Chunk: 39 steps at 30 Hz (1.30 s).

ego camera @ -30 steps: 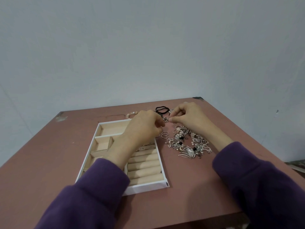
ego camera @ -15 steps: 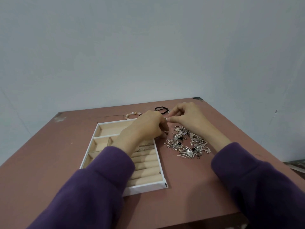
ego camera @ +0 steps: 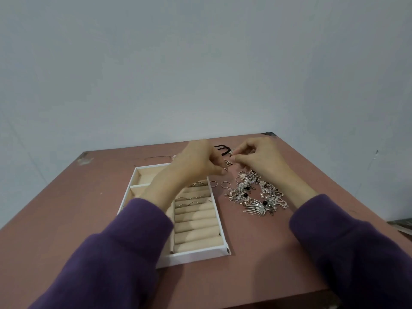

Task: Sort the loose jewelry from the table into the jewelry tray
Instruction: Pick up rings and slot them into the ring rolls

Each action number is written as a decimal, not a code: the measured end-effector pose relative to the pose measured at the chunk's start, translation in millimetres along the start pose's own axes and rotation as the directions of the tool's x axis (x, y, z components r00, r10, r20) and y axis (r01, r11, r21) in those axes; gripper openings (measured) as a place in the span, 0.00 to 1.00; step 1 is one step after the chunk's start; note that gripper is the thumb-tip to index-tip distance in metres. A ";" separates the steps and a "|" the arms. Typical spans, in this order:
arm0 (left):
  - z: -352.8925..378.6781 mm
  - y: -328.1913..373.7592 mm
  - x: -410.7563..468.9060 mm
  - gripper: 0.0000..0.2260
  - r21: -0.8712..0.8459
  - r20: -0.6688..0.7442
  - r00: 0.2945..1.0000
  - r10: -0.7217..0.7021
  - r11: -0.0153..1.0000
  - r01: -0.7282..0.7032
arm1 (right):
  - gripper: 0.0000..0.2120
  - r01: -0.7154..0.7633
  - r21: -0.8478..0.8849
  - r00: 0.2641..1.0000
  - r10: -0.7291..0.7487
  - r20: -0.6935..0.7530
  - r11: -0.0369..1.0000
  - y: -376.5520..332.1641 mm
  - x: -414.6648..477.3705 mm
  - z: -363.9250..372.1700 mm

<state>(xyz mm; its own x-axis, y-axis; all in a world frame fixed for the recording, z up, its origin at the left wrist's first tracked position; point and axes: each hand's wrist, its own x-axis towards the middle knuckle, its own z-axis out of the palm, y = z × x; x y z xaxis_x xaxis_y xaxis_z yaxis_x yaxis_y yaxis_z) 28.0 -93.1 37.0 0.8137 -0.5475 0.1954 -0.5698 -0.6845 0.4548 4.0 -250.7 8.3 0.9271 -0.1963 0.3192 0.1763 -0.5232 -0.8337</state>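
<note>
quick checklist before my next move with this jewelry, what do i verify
1. Grip on the piece: right hand pinches a small charm at its fingertips: ok.
2. Left hand free to help: fingers are curled, and what they hold, if anything, is hidden: cannot tell.
3. Room in the jewelry tray: the near ring rolls are bare: ok.
4. Loose pieces sorted: two loose rings lie beside the tray's right rim: not ok.
5. Jewelry pile untangled: its pieces overlap in one heap: not ok.
</note>
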 end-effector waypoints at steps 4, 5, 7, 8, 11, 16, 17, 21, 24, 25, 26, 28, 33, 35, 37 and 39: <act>-24.8 -13.1 -32.7 0.03 -0.060 -0.135 0.990 -0.042 0.998 0.034 | 0.07 0.031 0.078 0.999 -0.033 0.029 0.996 -15.0 -10.6 3.7; -28.7 -17.9 -43.1 0.04 -0.062 -0.150 0.987 -0.051 0.997 0.042 | 0.06 0.041 0.100 0.998 -0.046 0.049 0.994 -20.3 -14.8 6.3; -31.1 -25.6 -63.2 0.04 -0.070 -0.166 0.984 -0.068 0.996 0.057 | 0.05 0.065 0.138 0.991 -0.080 0.105 0.988 -29.8 -23.7 12.3; -30.0 -28.7 -72.1 0.05 -0.076 -0.176 0.982 -0.072 0.995 0.059 | 0.05 0.079 0.148 0.986 -0.100 0.137 0.986 -33.0 -27.8 15.7; -21.2 -31.6 -89.8 0.07 -0.115 -0.208 0.976 -0.065 0.993 0.041 | 0.04 0.125 0.122 0.969 -0.148 0.199 0.985 -37.0 -35.9 23.7; -12.3 -30.1 -97.5 0.05 -0.143 -0.220 0.975 -0.021 0.990 -0.011 | 0.03 0.174 0.064 0.961 -0.183 0.208 0.983 -39.6 -40.1 25.5; -13.2 -30.1 -98.4 0.05 -0.156 -0.216 0.976 -0.016 0.988 -0.018 | 0.03 0.176 0.065 0.960 -0.186 0.209 0.982 -40.2 -40.5 25.4; -15.2 -32.7 -100.3 0.03 -0.144 -0.203 0.979 0.006 0.989 -0.035 | 0.04 0.177 0.068 0.959 -0.187 0.211 0.982 -40.2 -41.0 26.3; -13.8 -35.0 -99.4 0.02 -0.058 -0.165 0.984 0.066 0.995 -0.076 | 0.03 0.180 0.060 0.958 -0.189 0.217 0.982 -40.7 -42.0 25.8; -13.8 -36.4 -98.9 0.02 -0.017 -0.151 0.983 0.100 0.994 -0.104 | 0.03 0.179 0.058 0.958 -0.187 0.217 0.982 -40.7 -42.2 25.5; -14.5 -37.9 -98.7 0.02 0.008 -0.133 0.983 0.129 0.992 -0.130 | 0.03 0.179 0.056 0.958 -0.187 0.216 0.982 -40.7 -42.3 25.3; -17.6 -40.4 -99.3 0.02 -0.011 -0.090 0.986 0.138 0.990 -0.140 | 0.03 0.184 0.051 0.958 -0.191 0.213 0.982 -40.7 -42.1 25.2; -22.0 -43.3 -103.4 0.03 -0.171 -0.066 0.993 0.100 0.979 -0.110 | 0.04 0.195 0.052 0.945 -0.202 0.259 0.979 -42.8 -42.8 24.1; -20.6 -43.5 -103.3 0.05 -0.198 -0.067 0.995 0.076 0.976 -0.088 | 0.03 0.207 0.047 0.934 -0.212 0.288 0.977 -44.6 -43.8 23.6; -20.1 -42.6 -103.2 0.06 -0.221 -0.070 0.996 0.058 0.973 -0.072 | 0.03 0.217 0.052 0.922 -0.222 0.317 0.975 -46.3 -45.1 22.8; -20.8 -42.3 -103.3 0.05 -0.234 -0.069 0.996 0.059 0.969 -0.074 | 0.03 0.216 0.060 0.910 -0.223 0.350 0.975 -47.2 -46.8 22.3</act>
<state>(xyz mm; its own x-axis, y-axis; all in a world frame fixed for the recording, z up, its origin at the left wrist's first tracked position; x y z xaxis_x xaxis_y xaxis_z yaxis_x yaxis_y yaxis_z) -29.6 2.4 15.6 0.7845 -0.5526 0.2815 -0.5855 -0.5103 0.6299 -40.4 -198.3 22.7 0.9199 0.2282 0.3189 0.3918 -0.5024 -0.7707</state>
